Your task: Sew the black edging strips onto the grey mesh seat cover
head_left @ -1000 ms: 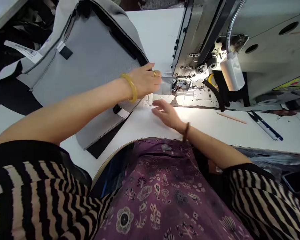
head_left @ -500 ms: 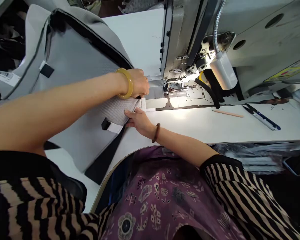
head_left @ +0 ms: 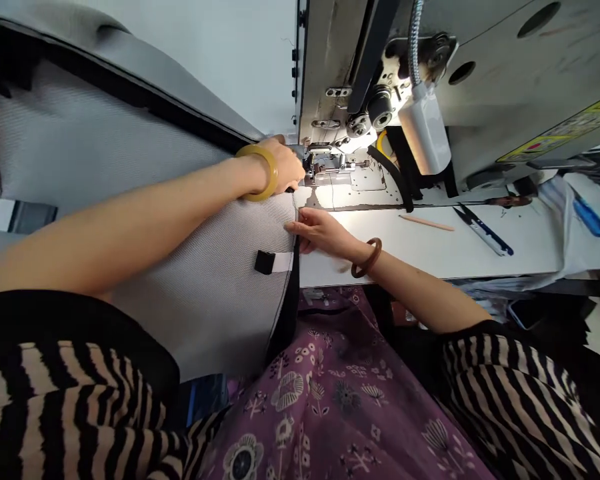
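A large grey mesh fabric piece [head_left: 215, 300] with dark edging lies across the left of the sewing table. My left hand [head_left: 283, 167], with a yellow bangle at the wrist, is closed on the fabric close to the sewing machine's presser foot [head_left: 311, 170]; its fingertips are partly hidden. My right hand [head_left: 323, 230] pinches the fabric's right edge between thumb and fingers, just below the left hand. A white tab with a black end [head_left: 266, 262] sticks out from that edge onto the mesh.
The sewing machine [head_left: 340, 73] with its lit lamp [head_left: 427, 133] stands ahead. To the right on the white table lie a pencil [head_left: 427, 223], thread snips [head_left: 485, 230] and a blue-handled tool [head_left: 593, 217]. Black strips [head_left: 420, 160] hang behind the needle area.
Both hands have brought the fabric right, closer to the presser foot. The tabbed edge now runs more upright, and the white label by the fingers is out of sight. The view has shifted right.
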The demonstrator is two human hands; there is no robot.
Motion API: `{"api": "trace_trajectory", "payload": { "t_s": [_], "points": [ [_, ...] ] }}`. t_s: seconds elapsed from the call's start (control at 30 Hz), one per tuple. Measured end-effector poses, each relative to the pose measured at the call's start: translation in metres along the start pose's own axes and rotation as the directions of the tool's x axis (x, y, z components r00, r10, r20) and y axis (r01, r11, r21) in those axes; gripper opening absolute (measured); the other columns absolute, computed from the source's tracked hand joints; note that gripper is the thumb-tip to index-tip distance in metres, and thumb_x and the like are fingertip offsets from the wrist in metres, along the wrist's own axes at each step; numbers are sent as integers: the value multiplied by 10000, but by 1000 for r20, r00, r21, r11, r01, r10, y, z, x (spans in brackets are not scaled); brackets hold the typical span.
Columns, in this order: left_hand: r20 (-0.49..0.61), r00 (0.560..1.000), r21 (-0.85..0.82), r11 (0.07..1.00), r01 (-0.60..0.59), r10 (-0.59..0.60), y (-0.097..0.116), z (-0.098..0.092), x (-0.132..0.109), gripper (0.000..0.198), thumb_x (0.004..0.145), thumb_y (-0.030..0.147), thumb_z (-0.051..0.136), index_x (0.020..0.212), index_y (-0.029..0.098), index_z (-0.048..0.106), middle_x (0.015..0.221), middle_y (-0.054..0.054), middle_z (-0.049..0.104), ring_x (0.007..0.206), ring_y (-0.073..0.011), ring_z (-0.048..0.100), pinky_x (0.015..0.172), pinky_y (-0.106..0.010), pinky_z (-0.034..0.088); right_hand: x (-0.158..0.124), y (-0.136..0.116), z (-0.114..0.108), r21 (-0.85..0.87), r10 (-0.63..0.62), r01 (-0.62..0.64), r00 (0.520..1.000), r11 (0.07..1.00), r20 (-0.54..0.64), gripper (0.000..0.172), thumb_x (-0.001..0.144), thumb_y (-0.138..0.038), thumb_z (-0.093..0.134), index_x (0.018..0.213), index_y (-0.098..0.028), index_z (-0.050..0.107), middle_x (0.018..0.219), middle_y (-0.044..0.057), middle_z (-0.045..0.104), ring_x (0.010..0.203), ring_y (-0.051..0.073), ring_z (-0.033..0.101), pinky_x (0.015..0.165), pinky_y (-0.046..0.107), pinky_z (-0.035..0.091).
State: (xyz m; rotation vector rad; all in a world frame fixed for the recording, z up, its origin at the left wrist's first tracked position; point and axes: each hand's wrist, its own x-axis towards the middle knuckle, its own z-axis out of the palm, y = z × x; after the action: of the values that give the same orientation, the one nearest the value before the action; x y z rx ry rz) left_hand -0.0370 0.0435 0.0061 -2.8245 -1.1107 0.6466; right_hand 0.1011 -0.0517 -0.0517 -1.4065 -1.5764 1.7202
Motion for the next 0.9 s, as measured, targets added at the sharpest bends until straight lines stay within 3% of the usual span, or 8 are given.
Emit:
{"api": "trace_trajectory", "payload": {
  "t_s": [0.1, 0.2, 0.33, 0.53, 0.63, 0.7, 0.8, 0.9],
  "points": [
    [60, 998, 107, 994, 16, -22, 2, 1, -7, 326, 943, 250, 385, 933, 168, 699, 1046, -74, 700, 927, -203, 575, 936, -415, 331, 16, -7, -30, -509, -189, 35, 949, 860, -254, 178, 945, -323, 474, 905, -176, 567, 717, 33, 641, 668, 161, 602, 663, 293, 470],
    [94, 995, 144, 990, 11, -25, 6, -4, -13, 349, 957, 264, 354, 972, 165, 688, 1103, -85, 679, 1023, -220, 550, 918, -403, 320, 41, -10, -53, -757, -280, -137, 875, 639, -395, 332, 934, -290, 453, 1217, -138, 536, 954, 110, 698, 900, 254, 639, 784, 356, 469],
    [116, 992, 151, 988, 21, -39, 8, -13, -22, 338, 948, 238, 353, 956, 161, 682, 1070, -89, 675, 1045, -231, 536, 906, -396, 311, 53, -11, -57, -869, -277, -127, 917, 478, -287, 389, 961, -286, 355, 1282, -175, 545, 1072, 121, 695, 978, 285, 628, 781, 359, 439],
    [-16, 1000, 115, 993, 16, -15, -2, -22, -41, 333, 923, 331, 370, 895, 204, 677, 919, -32, 668, 1010, -224, 553, 913, -393, 331, 18, -5, -50, -952, -383, 45, 920, 303, -78, 384, 970, -262, 291, 1096, -183, 645, 1079, 120, 669, 917, 252, 603, 709, 343, 404],
    [-51, 999, 117, 993, -12, 18, -1, -21, -45, 329, 922, 316, 364, 870, 222, 675, 899, -30, 678, 986, -224, 570, 895, -392, 357, 11, 6, -57, -942, -541, 148, 840, 300, -40, 361, 962, -285, 313, 1041, -174, 647, 1092, 135, 642, 1001, 246, 566, 782, 355, 429],
    [-47, 998, 145, 989, -29, 36, 0, -19, -46, 335, 928, 308, 362, 895, 208, 679, 936, -47, 687, 993, -235, 575, 894, -398, 365, 20, 13, -62, -914, -582, 98, 796, 393, -165, 349, 945, -316, 356, 1128, -162, 611, 1054, 137, 650, 964, 242, 575, 805, 365, 452],
    [-73, 996, 141, 989, -32, 43, -1, -12, -45, 326, 924, 315, 376, 889, 204, 680, 923, -44, 684, 1012, -239, 574, 895, -393, 366, 47, 15, -65, -846, -486, -40, 804, 532, -343, 380, 902, -364, 447, 1180, -141, 580, 873, 118, 672, 831, 251, 605, 774, 391, 480],
    [-152, 986, 70, 996, -52, 62, -3, -9, -44, 317, 929, 320, 378, 860, 243, 678, 858, -15, 676, 1022, -223, 567, 901, -378, 353, 70, 12, -63, -819, -436, -59, 823, 571, -364, 297, 865, -330, 492, 1061, -158, 632, 839, 113, 678, 832, 272, 620, 788, 421, 480]
  ]
}}
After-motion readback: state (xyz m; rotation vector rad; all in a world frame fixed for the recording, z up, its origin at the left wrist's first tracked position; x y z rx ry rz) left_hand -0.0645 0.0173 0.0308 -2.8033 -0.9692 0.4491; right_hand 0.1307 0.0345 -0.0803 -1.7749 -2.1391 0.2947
